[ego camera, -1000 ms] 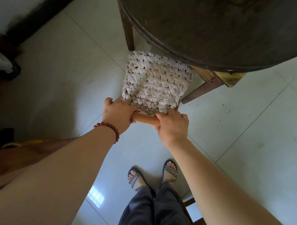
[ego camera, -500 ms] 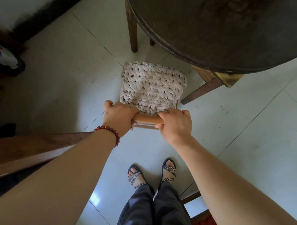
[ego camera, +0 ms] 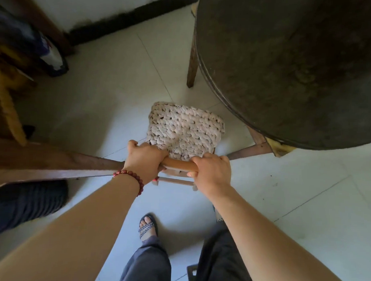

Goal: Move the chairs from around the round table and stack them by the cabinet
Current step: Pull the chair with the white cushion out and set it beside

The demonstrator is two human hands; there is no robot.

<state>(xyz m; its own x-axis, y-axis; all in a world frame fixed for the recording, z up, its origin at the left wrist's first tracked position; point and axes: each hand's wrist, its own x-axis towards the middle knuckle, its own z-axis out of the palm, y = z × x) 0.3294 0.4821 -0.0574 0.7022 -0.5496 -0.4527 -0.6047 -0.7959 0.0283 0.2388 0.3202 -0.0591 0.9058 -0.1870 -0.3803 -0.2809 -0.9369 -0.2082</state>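
The round table (ego camera: pixel 298 70) overhangs close to the chair (ego camera: pixel 185 129), which stands on the floor just beside its rim. Left hand (ego camera: pixel 145 158) and right hand (ego camera: pixel 210 172) have fingers wrapped round the chair's top rail; swinging it wide could knock the rim or a table leg.

The low wooden chair with a woven cord seat (ego camera: pixel 184 129) stands on the pale tiled floor (ego camera: pixel 110 100), left of the dark round table (ego camera: pixel 298 66), beside its leg.

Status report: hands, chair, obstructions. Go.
Left hand, right hand both clamped on chair's top rail. Woven seat clear of round table. Dark wooden furniture close left.
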